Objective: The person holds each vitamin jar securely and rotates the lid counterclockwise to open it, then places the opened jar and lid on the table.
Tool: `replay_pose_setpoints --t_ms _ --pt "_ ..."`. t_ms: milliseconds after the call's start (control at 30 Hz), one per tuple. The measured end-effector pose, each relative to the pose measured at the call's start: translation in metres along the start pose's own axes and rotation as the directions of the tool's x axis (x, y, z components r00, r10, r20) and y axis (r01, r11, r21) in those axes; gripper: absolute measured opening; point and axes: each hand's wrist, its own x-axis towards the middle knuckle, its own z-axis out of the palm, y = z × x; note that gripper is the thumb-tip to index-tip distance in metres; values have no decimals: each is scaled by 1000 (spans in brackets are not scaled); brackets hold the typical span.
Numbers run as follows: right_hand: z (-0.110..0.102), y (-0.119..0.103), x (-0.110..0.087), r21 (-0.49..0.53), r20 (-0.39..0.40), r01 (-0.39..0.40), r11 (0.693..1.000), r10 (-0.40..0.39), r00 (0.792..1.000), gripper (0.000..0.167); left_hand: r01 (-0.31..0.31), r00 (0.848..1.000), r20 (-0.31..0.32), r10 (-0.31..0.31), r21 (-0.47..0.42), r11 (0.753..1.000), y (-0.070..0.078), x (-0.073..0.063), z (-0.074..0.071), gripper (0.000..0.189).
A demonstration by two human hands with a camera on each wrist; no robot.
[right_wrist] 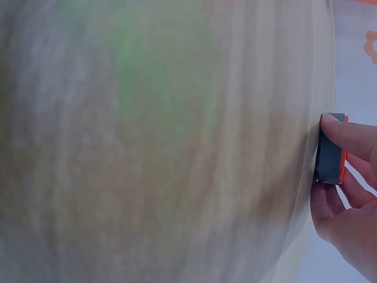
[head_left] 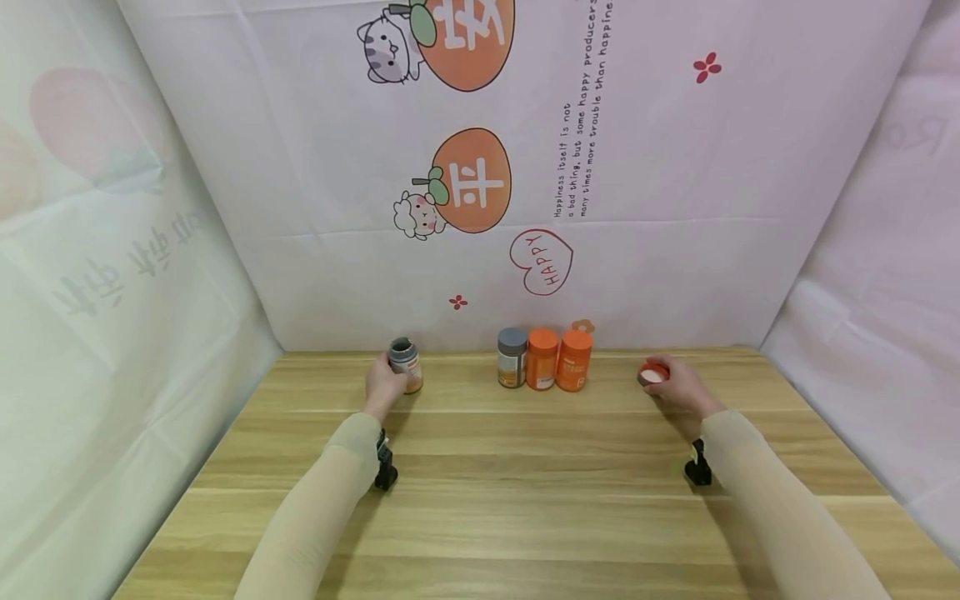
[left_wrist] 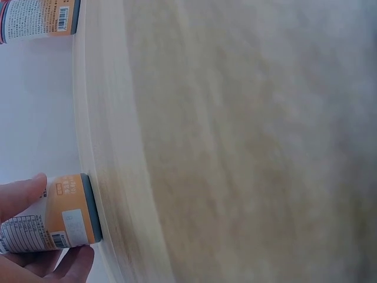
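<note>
My left hand point(head_left: 384, 387) grips an upright supplement bottle point(head_left: 407, 364) with a dark, uncapped mouth, near the table's back edge on the left. In the left wrist view, thumb and fingers lie on either side of this bottle point(left_wrist: 65, 206), over its orange and white label. Over on the right, my right hand point(head_left: 681, 387) pinches a grey bottle lid point(head_left: 643, 377) at the tabletop, its red-rimmed white inside facing up. The right wrist view shows the lid point(right_wrist: 331, 150) between thumb and fingers, with its orange-red edge visible.
Between the hands, three capped bottles stand in a row by the back edge: one with a grey lid point(head_left: 512, 358) and two orange ones, a middle bottle point(head_left: 542, 362) and a right-hand bottle point(head_left: 574, 362). A printed white cloth point(head_left: 645, 275) rises behind the wooden table point(head_left: 540, 492).
</note>
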Motion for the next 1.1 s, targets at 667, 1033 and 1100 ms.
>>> replay_pose_setpoints --t_ms 667,1033,1100 --pt "-3 2 -1 -1 -8 -1 1000 1 1000 60 12 1000 15 -12 1 1000 -1 -1 0 52" --pt "-4 0 -3 10 18 -18 1000 17 1000 61 11 1000 13 -12 9 1000 -2 1 0 57" --pt "-5 -1 -4 15 23 -22 1000 22 1000 60 9 1000 14 -9 7 1000 -3 1 0 58"
